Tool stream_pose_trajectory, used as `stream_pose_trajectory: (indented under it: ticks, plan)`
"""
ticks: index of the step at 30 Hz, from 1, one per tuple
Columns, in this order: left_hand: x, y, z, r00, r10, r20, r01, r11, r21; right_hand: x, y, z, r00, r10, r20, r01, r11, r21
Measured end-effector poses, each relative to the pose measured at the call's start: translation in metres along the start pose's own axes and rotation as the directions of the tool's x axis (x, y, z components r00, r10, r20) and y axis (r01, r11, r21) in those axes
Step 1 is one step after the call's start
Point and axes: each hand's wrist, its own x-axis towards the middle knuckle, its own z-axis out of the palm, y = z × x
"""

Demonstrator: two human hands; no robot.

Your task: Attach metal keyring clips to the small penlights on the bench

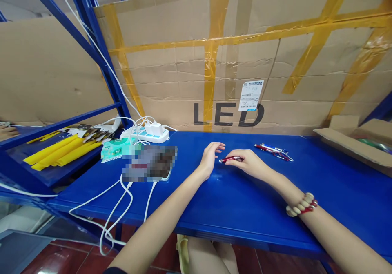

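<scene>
Between the fingers of my right hand (pixel 246 162) is a short red pen-like stick (pixel 229 159) with a silvery end, held low over the blue table (pixel 245 208). My right fingers are closed around its right part, which they hide. To the left, my left hand (pixel 210 158) rests on its edge, fingers apart and slightly curved, with nothing in it. The left fingertips are near the stick's left end but apart from it. Beyond my right hand lie several red and blue pens (pixel 271 148) with a looped cord or carabiner at their right end.
A blurred-out device (pixel 150 163) with white cables lies left, beside a green tissue pack (pixel 118 148) and a white power strip (pixel 150 134). An open carton (pixel 355 143) stands at right. A large cardboard box (pixel 171 82) marked LED backs the table. Yellow strips (pixel 61 151) lie on the left shelf.
</scene>
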Motion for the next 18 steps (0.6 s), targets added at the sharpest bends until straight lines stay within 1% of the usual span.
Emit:
stream_pose_trajectory:
  ticks: [3,11,18]
  plan:
    - [-0.0002,0.0001,0.0003,1.0,-0.001,0.001,0.001,1.0,0.003,0.0002,-0.0003,0.0004,1.0,-0.01,-0.006,0.01,1.0,-0.017]
    - [-0.0016,0.0019,0.0006,1.0,-0.014,0.002,0.014,1.0,-0.004,-0.0001,-0.0014,0.0026,1.0,0.014,-0.017,-0.014,1.0,-0.005]
    - [0.0008,0.0003,0.0005,1.0,-0.012,0.005,0.012,1.0,-0.006,-0.0007,-0.0034,0.002,0.999,0.008,-0.041,-0.01,0.999,-0.047]
